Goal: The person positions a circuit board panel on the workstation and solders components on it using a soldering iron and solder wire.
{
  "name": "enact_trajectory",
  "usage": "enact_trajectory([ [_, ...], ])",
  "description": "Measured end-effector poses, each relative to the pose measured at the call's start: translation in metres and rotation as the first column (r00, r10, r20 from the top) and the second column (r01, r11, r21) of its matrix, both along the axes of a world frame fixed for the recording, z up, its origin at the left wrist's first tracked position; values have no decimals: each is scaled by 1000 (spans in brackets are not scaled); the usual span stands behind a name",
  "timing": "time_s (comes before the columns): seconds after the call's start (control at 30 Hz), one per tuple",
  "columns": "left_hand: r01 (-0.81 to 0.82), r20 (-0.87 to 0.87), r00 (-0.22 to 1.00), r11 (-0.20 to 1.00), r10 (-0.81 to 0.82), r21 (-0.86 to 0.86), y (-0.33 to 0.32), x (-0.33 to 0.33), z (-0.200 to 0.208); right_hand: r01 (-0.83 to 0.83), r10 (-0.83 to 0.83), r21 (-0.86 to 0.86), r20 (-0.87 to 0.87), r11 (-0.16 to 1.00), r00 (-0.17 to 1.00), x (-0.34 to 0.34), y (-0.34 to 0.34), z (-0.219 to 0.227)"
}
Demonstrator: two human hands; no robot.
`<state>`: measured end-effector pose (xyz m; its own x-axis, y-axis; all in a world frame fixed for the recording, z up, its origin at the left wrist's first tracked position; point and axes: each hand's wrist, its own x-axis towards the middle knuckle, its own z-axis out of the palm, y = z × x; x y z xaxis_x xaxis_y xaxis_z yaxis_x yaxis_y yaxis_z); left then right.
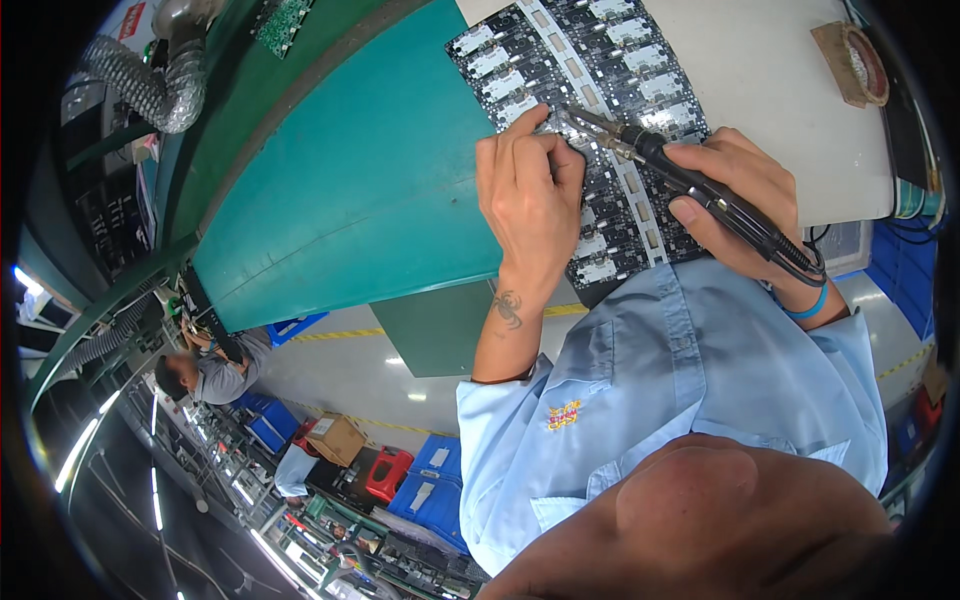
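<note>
A black soldering iron [725, 205] is gripped in my right hand [745, 175], its cable trailing past the wrist. The iron's metal tip slants left and down onto a large panel of black circuit boards [655, 65] with rows of silvery parts and a pale strip along its middle. Beside the tip, my left hand [528, 195] rests over the panel's left part, fingers curled and the index fingertip close to the iron. Whatever the left fingers pinch, if anything, is too small or hidden to make out. The panel's near end reaches my blue shirt.
A green mat [350, 190] covers the bench to the left, a pale surface [790, 80] lies right. At far right stands a brown block with a round opening [855, 65]. A flexible metal duct [140, 90] hangs upper left. Another person [225, 370] works lower left, near blue bins [432, 495].
</note>
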<state>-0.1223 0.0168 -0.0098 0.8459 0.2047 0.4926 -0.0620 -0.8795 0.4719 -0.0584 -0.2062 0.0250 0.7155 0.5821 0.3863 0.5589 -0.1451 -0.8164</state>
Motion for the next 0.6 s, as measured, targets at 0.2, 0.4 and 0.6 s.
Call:
enact_trajectory([
  [0.2, 28, 38, 999, 1000, -28, 15, 2, 2, -2, -1, 1, 6, -16, 1000, 1000, 2, 3, 0],
  [0.4, 28, 25, 999, 1000, -28, 7, 1, 2, -3, -9, 10, 21, -25, 1000, 1000, 0, 4, -4],
  [0.6, 31, 13, 999, 999, -31, -15, 0, 1, -1, -14, 15, 9, -11, 1000, 1000, -1, 4, -3],
])
